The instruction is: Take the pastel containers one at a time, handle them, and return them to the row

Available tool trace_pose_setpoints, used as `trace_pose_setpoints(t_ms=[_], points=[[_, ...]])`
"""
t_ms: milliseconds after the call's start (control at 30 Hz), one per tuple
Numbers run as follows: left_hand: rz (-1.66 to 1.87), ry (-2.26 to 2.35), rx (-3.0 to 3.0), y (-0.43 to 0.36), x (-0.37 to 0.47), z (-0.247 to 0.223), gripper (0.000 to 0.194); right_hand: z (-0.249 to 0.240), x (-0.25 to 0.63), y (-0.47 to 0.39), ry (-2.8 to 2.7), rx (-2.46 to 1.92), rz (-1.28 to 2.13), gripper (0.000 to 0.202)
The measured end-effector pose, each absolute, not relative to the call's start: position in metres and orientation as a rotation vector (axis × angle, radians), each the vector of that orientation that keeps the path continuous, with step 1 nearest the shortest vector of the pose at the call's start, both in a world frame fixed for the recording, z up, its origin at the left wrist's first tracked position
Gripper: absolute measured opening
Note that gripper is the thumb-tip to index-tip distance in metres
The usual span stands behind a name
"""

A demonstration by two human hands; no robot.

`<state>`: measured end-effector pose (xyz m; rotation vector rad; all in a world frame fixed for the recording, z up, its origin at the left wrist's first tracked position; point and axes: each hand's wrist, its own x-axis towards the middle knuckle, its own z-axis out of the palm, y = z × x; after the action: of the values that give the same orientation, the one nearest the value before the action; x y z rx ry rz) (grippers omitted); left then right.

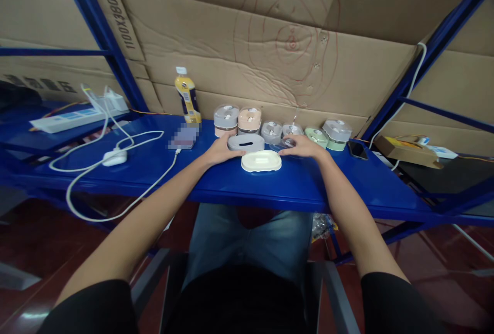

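Grey oval box (246, 143) in the left hand (224, 151), in the middle of the blue worktop (270, 190), taking the cream oval piece (261, 161) as the centre of the dial. So, grey box at about 11 o'clock, right behind the cream one, with a dark slot visible in its top. Left fingers clamped on its left end, thumb along the front, close to the cream piece.

Right hand (306, 147) over at 2 o'clock, thumb and index finger apart, next to some clear plastic (287, 143). Can't tell whether gripping it or only touching.

Round the rest of the clock:
- 11 o'clock, farther back: two stacked containers (226, 118) (249, 118), grey over pink and pink over grey, side by side.
- 12 to 1: two low greyish containers (272, 130) (292, 129) with clear covers.
- 2 o'clock: green container (316, 137) just beside a grey-over-green stack (337, 133).
- 3 o'clock: black phone (358, 150) lying near the edge.
- 10 o'clock: yellow bottle (188, 98) standing upright, with a pixelated device (184, 137) in front, plugged into a white cable (148, 195).
- 9 o'clock: white adapter (115, 157) among cable loops.
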<state>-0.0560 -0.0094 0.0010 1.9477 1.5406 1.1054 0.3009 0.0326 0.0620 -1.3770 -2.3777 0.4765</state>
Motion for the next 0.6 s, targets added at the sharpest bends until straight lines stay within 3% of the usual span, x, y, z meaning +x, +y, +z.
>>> trace_pose_setpoints(t_ms=[200,400,600], points=[[1.085,1.253,2.030,-0.023,-0.039,0.008,0.094,0.065,0.291,0.021,-2.143,-1.076,0.418,0.082],[0.959,1.171,2.176,-0.027,-0.019,0.003,0.100,0.064,0.269,0.009,-2.435,-0.700,0.444,0.088],[1.022,1.132,2.189,-0.018,-0.018,-0.009,0.105,0.051,0.246,0.011,-2.576,-0.691,0.321,0.089]])
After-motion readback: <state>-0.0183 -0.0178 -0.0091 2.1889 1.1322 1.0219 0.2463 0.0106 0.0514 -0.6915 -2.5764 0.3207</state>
